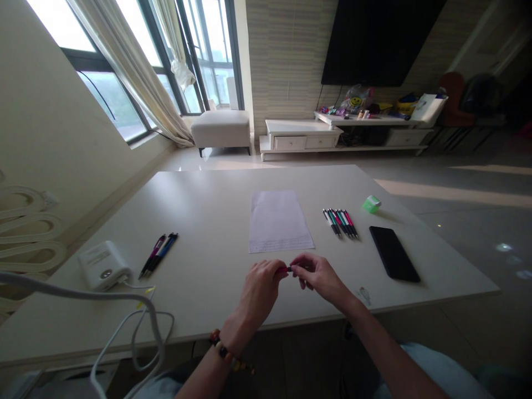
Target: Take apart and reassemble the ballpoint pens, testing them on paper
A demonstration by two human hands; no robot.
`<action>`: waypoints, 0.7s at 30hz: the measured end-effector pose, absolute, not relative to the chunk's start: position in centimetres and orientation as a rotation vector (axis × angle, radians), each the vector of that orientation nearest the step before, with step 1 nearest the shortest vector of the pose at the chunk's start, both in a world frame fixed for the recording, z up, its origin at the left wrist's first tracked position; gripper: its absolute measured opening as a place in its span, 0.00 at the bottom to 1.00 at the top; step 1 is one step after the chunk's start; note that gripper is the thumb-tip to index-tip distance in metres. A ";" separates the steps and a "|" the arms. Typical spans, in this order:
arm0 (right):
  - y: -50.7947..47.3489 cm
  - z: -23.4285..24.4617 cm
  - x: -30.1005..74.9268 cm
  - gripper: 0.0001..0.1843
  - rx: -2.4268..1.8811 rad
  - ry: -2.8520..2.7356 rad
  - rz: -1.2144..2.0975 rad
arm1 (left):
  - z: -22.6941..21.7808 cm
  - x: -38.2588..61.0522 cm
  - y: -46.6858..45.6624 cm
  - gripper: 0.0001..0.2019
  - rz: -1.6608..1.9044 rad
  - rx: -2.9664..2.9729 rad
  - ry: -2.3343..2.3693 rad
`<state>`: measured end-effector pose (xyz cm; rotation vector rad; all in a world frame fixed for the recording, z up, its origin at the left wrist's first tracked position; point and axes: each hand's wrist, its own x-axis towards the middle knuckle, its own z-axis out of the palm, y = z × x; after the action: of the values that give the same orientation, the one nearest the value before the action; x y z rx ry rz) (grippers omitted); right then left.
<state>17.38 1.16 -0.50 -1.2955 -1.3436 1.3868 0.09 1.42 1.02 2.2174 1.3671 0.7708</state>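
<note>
My left hand (261, 288) and my right hand (316, 275) meet just above the near edge of the white table (216, 194). Both are closed, pinching the two ends of a small red-and-black pen (286, 269) held between them. A white sheet of paper (278, 220) lies flat just beyond the hands. To its right, several pens (341, 223) lie side by side in a row. On the left side of the table, three dark pens (158, 254) lie together.
A black phone (393, 252) lies at the right, with a small green object (371, 204) behind it. A white box (102, 265) with cables (137, 327) sits at the near left. A stool, a low TV cabinet and a window stand beyond the table.
</note>
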 end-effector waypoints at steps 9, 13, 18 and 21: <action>1.1 -0.2 17.5 0.19 -1.330 -1.367 1.369 | 0.8 0.0 1.4 0.04 0.763 2.188 1.380; 1.2 -0.1 17.5 0.18 -1.314 -1.389 1.344 | 1.0 0.1 1.4 0.04 0.757 2.183 1.379; 1.2 -0.2 17.6 0.19 -1.351 -1.400 1.334 | 0.9 0.1 1.4 0.04 0.748 2.175 1.373; 1.2 -0.4 17.6 0.19 -1.334 -1.391 1.326 | 0.8 0.1 1.4 0.04 0.754 2.167 1.376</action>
<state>17.59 1.19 -0.35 -1.3338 -1.3906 1.3263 0.09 1.40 0.78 2.1669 1.3755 0.7536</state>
